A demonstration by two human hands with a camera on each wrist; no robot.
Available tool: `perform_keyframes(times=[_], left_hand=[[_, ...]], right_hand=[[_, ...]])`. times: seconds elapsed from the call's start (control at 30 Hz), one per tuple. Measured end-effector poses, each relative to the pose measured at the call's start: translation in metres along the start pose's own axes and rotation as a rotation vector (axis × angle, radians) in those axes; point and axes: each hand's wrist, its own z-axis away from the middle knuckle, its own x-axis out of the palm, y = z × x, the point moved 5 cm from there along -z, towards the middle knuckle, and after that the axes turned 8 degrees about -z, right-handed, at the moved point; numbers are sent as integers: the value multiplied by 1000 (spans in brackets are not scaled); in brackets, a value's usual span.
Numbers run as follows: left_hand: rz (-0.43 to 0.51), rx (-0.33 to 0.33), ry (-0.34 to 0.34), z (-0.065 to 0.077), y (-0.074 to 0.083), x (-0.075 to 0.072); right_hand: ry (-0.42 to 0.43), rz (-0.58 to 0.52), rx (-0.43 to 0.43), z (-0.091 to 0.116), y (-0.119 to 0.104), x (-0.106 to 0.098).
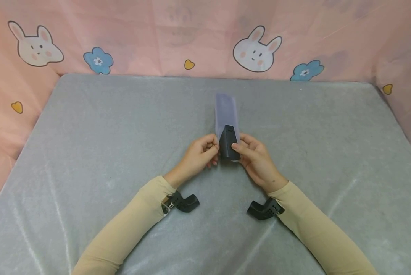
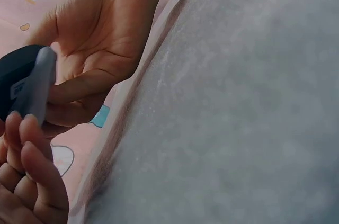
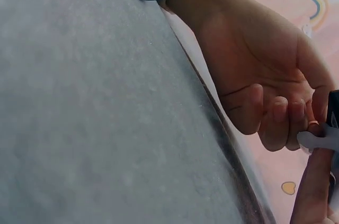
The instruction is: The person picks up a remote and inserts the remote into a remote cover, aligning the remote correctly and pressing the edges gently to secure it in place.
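Note:
A black, box-shaped object [image 1: 228, 144] with a slot near its top is held above the grey table. Behind and above it extends a long translucent purplish plastic sleeve [image 1: 226, 109]; whether the object is inside or in front of it, I cannot tell. My right hand [image 1: 258, 162] grips both, with the thumb across the black face and fingers behind. My left hand [image 1: 200, 154] pinches the sleeve's left edge near the object's lower part, fingers curled. In the left wrist view a small pale label [image 2: 17, 89] shows on the object's end, beside the sleeve's whitish edge [image 2: 45, 70].
A grey cloth covers the table [image 1: 105, 126]. Pink curtain [image 1: 140, 38] with rabbits, flowers and hearts hangs behind its far edge and along the sides. Black camera mounts [image 1: 186, 202] are strapped at both wrists, over beige sleeves [image 1: 133, 225].

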Motion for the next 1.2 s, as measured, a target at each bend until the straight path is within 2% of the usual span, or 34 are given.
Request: perform_keyframes(times=[0.2,0.7,1.0,1.2], left_hand=[[-2,2,27,-1,-2,-1],[-21,11,17,-2,-3,0],[-53,71,2,-2,-1,-1],[-64,85,3,-2,1,-1]], right_hand=[[-69,14,41,-1,1,3],[-66,89,71,-1,3,3],[-66,-1,30,-2,2,3],[-67,4,28,-1,1,2]])
